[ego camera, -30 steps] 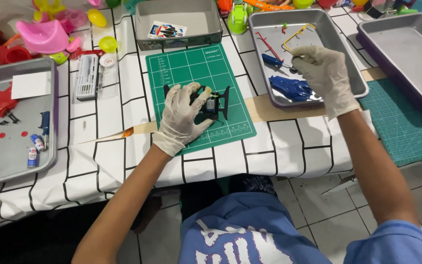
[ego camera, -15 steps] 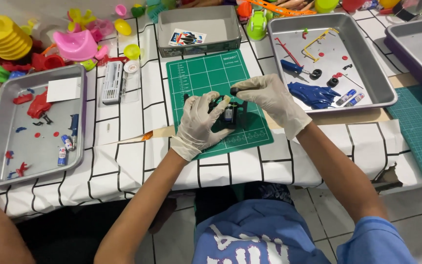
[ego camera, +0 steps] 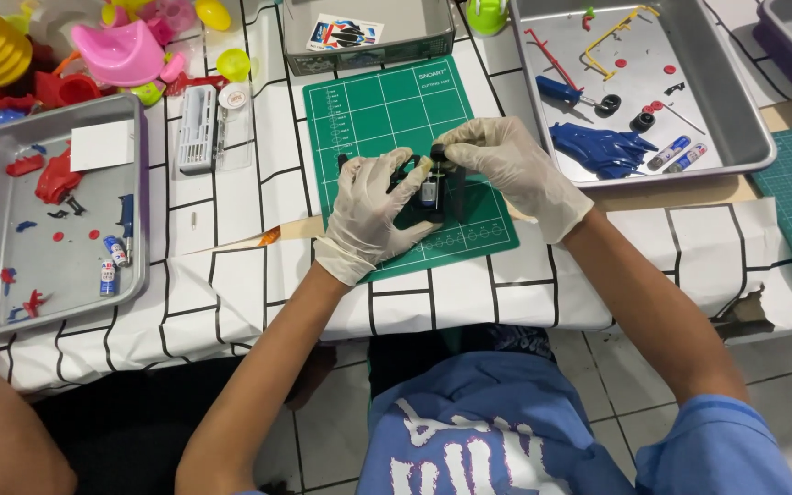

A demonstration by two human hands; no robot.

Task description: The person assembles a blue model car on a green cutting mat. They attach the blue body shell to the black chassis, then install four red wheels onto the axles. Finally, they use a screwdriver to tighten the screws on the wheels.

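Black toy chassis (ego camera: 428,188) w/ small silver motor.

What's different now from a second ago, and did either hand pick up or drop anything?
The right hand left the metal tray on the right, where it was reaching among the parts, and came back to the green cutting mat. It now pinches a small black part against the black toy chassis. The left hand kept its hold on the chassis throughout. Nothing was dropped, and the tray's other parts look unmoved.
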